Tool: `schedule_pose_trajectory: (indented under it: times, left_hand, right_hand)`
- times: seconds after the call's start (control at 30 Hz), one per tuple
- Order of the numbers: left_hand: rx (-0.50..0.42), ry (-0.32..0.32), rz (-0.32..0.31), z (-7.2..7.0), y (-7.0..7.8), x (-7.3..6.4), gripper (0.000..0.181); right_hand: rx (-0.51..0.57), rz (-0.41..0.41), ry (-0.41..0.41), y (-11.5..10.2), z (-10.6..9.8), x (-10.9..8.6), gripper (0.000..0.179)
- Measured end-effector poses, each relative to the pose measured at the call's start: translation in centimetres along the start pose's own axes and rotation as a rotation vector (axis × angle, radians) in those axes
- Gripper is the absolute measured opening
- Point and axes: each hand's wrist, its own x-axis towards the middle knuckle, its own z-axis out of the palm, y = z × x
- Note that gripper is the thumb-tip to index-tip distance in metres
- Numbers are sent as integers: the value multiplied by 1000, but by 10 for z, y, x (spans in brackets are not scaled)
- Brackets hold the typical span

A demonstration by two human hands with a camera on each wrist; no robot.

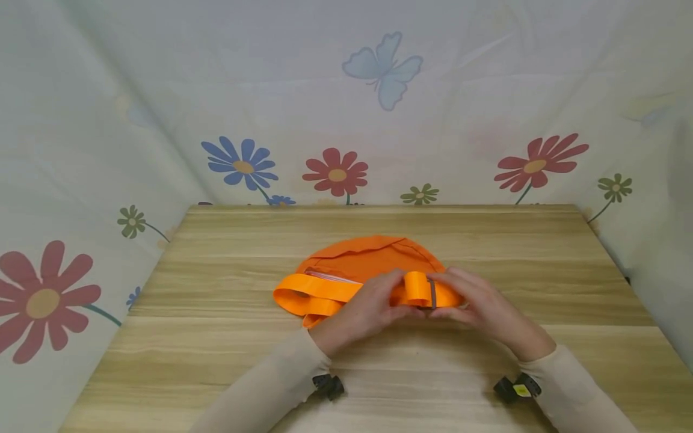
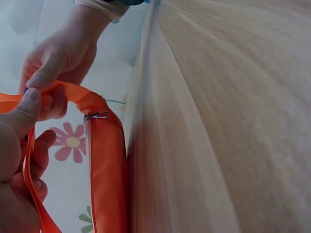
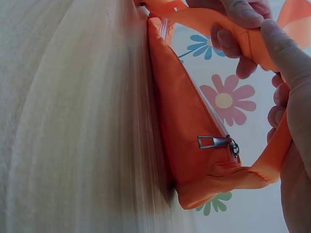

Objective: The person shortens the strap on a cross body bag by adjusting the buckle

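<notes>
An orange waist bag (image 1: 373,261) lies on the wooden table with its curved side facing away. Its orange strap (image 1: 316,287) loops in front of it and out to the left. My left hand (image 1: 368,310) pinches the strap between thumb and fingers, left of a dark strap slider (image 1: 432,293). Close by on the other side, my right hand (image 1: 484,310) pinches the strap at the slider. Between the hands a short loop of strap stands up. A metal zipper pull (image 3: 214,141) hangs at the bag's end in the right wrist view.
The light wooden table (image 1: 216,252) reaches back to a pale curtain (image 1: 281,90) printed with flowers and a butterfly. More curtain hangs along both sides. Each wrist wears a small black camera (image 1: 328,386).
</notes>
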Motion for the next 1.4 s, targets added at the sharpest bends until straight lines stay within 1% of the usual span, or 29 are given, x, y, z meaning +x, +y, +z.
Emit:
schedule_pose_trajectory:
  times: [0.2, 0.37, 0.47, 0.63, 0.77, 0.83, 1.0, 1.13, 1.23, 1.3, 1.4]
  left_hand:
    - [35, -16, -24, 1, 1, 2, 49]
    - [79, -16, -10, -1, 0, 3, 50]
    - [103, -22, 7, -2, -1, 2, 50]
    - [183, -15, 43, -6, -2, -1, 51]
    - [228, -21, 35, -9, -3, -5, 52]
    - [230, -22, 27, -11, -5, -7, 51]
    - [222, -2, 40, -16, -13, -13, 46]
    - [216, 2, 41, -20, -18, -19, 45]
    - [208, 4, 36, -22, -21, -22, 46]
    - [213, 5, 34, -24, -24, -24, 46]
    - [222, 5, 30, -27, -28, -27, 46]
  right_hand:
    - [-2, 17, 15, -1, 2, 0, 59]
    - [16, 14, 32, -1, 5, 1, 58]
    - [20, -3, 39, -1, 6, 2, 56]
    - [42, -14, 38, 0, 6, 3, 56]
    - [77, -18, 36, 2, 5, 2, 56]
    - [89, -25, 38, 4, 4, 1, 56]
    - [116, -29, 50, 7, 5, 1, 55]
    - [136, -34, 53, 9, 4, 0, 53]
    - [149, -31, 44, 10, 4, -1, 45]
    - [161, -30, 42, 11, 4, -3, 45]
    - [167, -21, 36, 12, 4, -4, 54]
